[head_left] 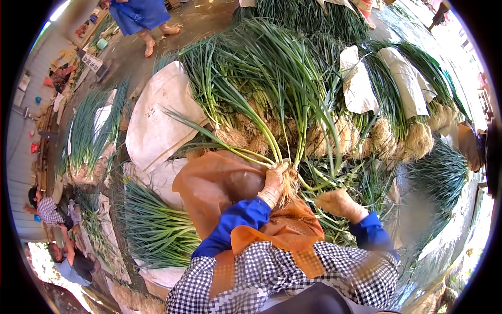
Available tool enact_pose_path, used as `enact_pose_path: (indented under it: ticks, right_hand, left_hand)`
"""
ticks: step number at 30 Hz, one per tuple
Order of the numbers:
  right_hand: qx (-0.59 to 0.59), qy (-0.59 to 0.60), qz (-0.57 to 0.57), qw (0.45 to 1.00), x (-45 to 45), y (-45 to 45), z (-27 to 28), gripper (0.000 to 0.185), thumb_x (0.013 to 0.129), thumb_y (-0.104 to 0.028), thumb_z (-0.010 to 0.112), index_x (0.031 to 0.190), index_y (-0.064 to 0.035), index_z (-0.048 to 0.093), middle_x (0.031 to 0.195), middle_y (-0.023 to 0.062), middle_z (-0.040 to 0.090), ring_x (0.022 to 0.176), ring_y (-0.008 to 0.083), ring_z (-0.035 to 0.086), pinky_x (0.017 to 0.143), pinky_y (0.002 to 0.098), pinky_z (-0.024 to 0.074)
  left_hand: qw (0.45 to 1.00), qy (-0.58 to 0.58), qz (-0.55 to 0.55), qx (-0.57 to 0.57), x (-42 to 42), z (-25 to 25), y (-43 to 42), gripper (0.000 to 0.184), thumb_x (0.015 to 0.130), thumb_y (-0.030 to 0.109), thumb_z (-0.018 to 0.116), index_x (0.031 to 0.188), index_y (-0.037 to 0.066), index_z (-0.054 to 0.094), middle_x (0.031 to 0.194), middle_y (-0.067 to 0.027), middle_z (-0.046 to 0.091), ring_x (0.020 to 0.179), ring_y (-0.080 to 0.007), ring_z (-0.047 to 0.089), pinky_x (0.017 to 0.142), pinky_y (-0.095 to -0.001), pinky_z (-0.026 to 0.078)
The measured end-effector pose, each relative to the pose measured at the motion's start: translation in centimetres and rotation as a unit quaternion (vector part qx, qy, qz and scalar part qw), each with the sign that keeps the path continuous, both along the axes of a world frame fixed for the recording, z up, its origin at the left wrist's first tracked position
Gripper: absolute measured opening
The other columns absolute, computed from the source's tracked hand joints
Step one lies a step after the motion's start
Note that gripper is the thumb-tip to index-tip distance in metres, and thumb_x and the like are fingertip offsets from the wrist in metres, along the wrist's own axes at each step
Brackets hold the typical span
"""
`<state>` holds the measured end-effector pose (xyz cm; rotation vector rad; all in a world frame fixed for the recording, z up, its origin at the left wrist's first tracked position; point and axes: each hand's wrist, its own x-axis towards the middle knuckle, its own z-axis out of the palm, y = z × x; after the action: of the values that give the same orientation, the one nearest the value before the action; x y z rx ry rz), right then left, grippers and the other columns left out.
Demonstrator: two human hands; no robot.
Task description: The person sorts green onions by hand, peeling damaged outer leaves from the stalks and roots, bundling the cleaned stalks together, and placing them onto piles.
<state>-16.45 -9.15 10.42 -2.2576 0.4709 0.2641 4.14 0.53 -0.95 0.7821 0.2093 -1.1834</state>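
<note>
My left hand (pixel 274 184) is closed around a few green onions (pixel 266 133) just above their pale, stringy roots (pixel 288 189). Their long green leaves fan up and away over the pile. To the right of those roots is my right hand (pixel 339 203), with its fingers curled in and slightly blurred. A bent stalk passes close to its fingertips; whether they pinch it or anything else is hidden. Beneath both hands an orange-brown apron (pixel 209 180) covers my lap. Beyond it lies a large heap of green onions (pixel 256 63), roots toward me.
Stripped leaves (pixel 366 188) litter the ground at right. Trimmed green onions (pixel 157 225) lie at left beside a pale sack (pixel 162 115). More bundles with pale covers (pixel 402 81) line the right. A person in blue (pixel 138 15) stands at the back; others are far left.
</note>
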Motion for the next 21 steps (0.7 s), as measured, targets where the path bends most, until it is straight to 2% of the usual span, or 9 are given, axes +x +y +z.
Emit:
enact_pose_path:
  ticks: [3,6,10,12,14,18,19,20,21]
  right_hand:
    - [0.220,-0.038,-0.238,0.945,-0.5,-0.7,1.0,0.023,0.090,-0.023,0.054,0.087,-0.0015,0.064,0.069,0.0020,0.060,0.060,0.0112,0.054,0.054,0.0250,0.0447]
    - [0.234,-0.215,-0.302,0.899,2.7,-1.9,0.9,0.025,0.092,-0.019,0.050,0.088,0.0014,0.063,0.070,0.0020,0.059,0.061,0.0109,0.053,0.056,0.0248,0.0446]
    - [0.124,-0.332,-0.201,0.913,10.2,-0.4,-0.8,0.014,0.087,-0.015,0.053,0.079,-0.0067,0.062,0.068,0.0038,0.059,0.055,0.0155,0.054,0.054,0.0301,0.0461]
    - [-0.155,-0.316,-0.014,0.936,14.0,0.7,-2.3,0.009,0.078,-0.017,0.056,0.071,-0.0126,0.058,0.065,0.0056,0.058,0.054,0.0241,0.056,0.052,0.0360,0.0456]
    - [-0.253,-0.228,0.044,0.939,15.9,3.0,-2.3,0.009,0.072,-0.022,0.057,0.066,-0.0150,0.055,0.062,0.0064,0.057,0.057,0.0293,0.057,0.053,0.0415,0.0445]
    - [-0.157,-0.263,0.089,0.948,11.4,3.1,-2.2,0.018,0.072,-0.021,0.059,0.057,-0.0127,0.054,0.055,0.0070,0.054,0.052,0.0258,0.055,0.048,0.0366,0.0438]
    - [-0.116,-0.245,0.066,0.960,9.0,2.1,-2.5,0.018,0.074,-0.020,0.059,0.058,-0.0122,0.055,0.055,0.0085,0.054,0.050,0.0249,0.055,0.047,0.0349,0.0432]
    - [-0.074,-0.225,0.044,0.971,6.4,0.7,-2.8,0.019,0.076,-0.020,0.059,0.059,-0.0117,0.057,0.054,0.0099,0.054,0.048,0.0241,0.054,0.046,0.0332,0.0427]
    - [-0.027,-0.191,-0.094,0.977,4.0,-0.5,-2.6,0.019,0.079,-0.021,0.059,0.062,-0.0116,0.061,0.055,0.0096,0.056,0.049,0.0232,0.055,0.047,0.0321,0.0438]
  left_hand:
    - [0.999,-0.021,-0.009,-0.024,-0.2,-0.2,-0.2,0.015,0.085,0.002,0.051,0.098,0.001,0.057,0.083,-0.0124,0.063,0.066,-0.0235,0.063,0.063,-0.0350,0.056]
    - [0.998,-0.021,-0.049,-0.019,-0.7,0.1,-0.1,0.014,0.086,0.003,0.055,0.100,0.001,0.057,0.085,-0.0094,0.062,0.074,-0.0193,0.062,0.067,-0.0284,0.053]
    - [0.983,-0.154,-0.097,-0.024,-1.9,1.3,0.4,0.022,0.080,0.003,0.064,0.102,0.004,0.058,0.083,-0.0024,0.060,0.075,-0.0119,0.056,0.067,-0.0214,0.048]
    - [0.977,0.188,0.042,-0.089,-1.9,1.6,0.8,0.012,0.090,0.015,0.051,0.096,0.006,0.058,0.077,-0.0015,0.058,0.069,-0.0139,0.056,0.063,-0.0221,0.047]
    - [0.986,0.145,0.044,-0.076,-1.7,0.8,1.3,0.013,0.090,0.016,0.051,0.095,0.007,0.057,0.076,-0.0016,0.057,0.067,-0.0141,0.055,0.062,-0.0226,0.047]
    - [0.998,-0.013,0.060,-0.034,0.0,-2.1,0.9,0.016,0.091,0.024,0.050,0.091,0.008,0.056,0.072,-0.0022,0.054,0.062,-0.0150,0.054,0.057,-0.0246,0.047]
    - [0.986,0.064,-0.067,-0.135,1.7,-3.0,1.5,0.018,0.089,0.027,0.053,0.088,0.009,0.054,0.071,-0.0033,0.052,0.059,-0.0152,0.054,0.054,-0.0271,0.048]
    - [0.995,-0.074,-0.007,0.063,0.9,-0.3,0.9,0.021,0.088,0.028,0.056,0.090,0.007,0.054,0.070,-0.0035,0.051,0.058,-0.0161,0.054,0.053,-0.0276,0.050]
    - [0.998,-0.053,0.016,0.043,0.6,0.9,0.7,0.021,0.087,0.027,0.057,0.089,0.007,0.054,0.069,-0.0031,0.051,0.057,-0.0162,0.054,0.052,-0.0284,0.050]
